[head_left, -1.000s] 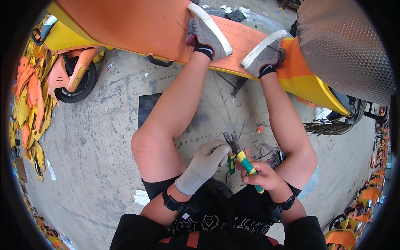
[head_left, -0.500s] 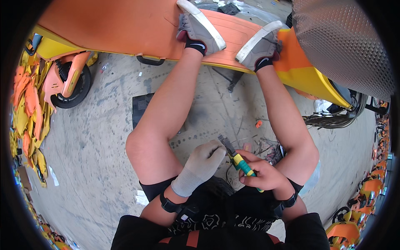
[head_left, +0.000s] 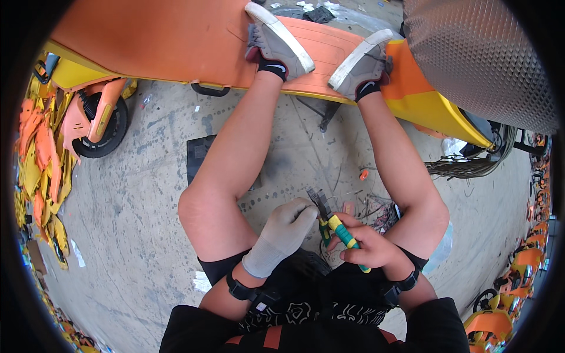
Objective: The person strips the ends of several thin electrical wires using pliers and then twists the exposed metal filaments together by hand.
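Observation:
In my bare right hand [head_left: 374, 246] is a pair of pliers [head_left: 347, 236] with green and yellow handles. My fingers are wrapped round the handles, which stand apart, and the dark jaws point up and to the left, parted. Close beside the jaws is my left hand [head_left: 287, 230] in a pale grey knit glove, thumb and fingers pinched together. What it pinches, if anything, is too small to make out. Both hands are above my lap, between my bare knees.
My shoes rest on an orange and yellow scooter [head_left: 329, 44] lying across the far side. A wire bundle [head_left: 477, 166] hangs at its right end. Under my legs are a black panel [head_left: 199, 159] and loose wire scraps [head_left: 376, 212]. Orange and yellow body panels [head_left: 44, 170] are heaped at left.
The pliers' handles have spread apart and the jaws have opened. My left hand stays nearly where it was, still pinched beside the jaws.

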`<state>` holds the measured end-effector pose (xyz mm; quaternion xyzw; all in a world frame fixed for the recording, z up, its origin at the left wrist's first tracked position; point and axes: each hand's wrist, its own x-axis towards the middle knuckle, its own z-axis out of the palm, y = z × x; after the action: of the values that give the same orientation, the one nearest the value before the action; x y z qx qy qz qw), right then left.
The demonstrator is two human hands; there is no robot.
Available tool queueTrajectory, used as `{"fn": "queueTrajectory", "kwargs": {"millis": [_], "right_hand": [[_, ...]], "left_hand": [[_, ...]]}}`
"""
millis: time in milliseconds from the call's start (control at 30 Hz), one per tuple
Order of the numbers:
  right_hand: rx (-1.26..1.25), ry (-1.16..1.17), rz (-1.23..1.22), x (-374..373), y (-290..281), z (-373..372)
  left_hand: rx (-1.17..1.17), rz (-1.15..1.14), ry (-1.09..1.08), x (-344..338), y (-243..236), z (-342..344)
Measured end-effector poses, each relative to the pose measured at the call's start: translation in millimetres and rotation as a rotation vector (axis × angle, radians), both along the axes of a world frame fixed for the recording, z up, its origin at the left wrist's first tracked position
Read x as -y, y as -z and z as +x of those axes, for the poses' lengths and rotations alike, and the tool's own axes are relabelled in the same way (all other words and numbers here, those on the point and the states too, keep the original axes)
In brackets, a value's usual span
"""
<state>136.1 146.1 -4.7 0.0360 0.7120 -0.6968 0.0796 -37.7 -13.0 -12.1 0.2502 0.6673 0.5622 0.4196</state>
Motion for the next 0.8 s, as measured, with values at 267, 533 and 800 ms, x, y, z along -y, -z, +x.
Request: {"fn": "queueTrajectory", "kwargs": {"millis": [267,533,800], "right_hand": [[0.088,-0.085,-0.035,5,-1,-7],[-0.002,0.045,0.113,10,7,-1],[0.094,0.057,0.173,9,8,5]], "left_hand": [[-0.003,-0.038,0.012,4,7,-2],[-0.003,-0.137,0.039,1,4,2],[0.139,-0.130,-0.028,-7,19,4]]}}
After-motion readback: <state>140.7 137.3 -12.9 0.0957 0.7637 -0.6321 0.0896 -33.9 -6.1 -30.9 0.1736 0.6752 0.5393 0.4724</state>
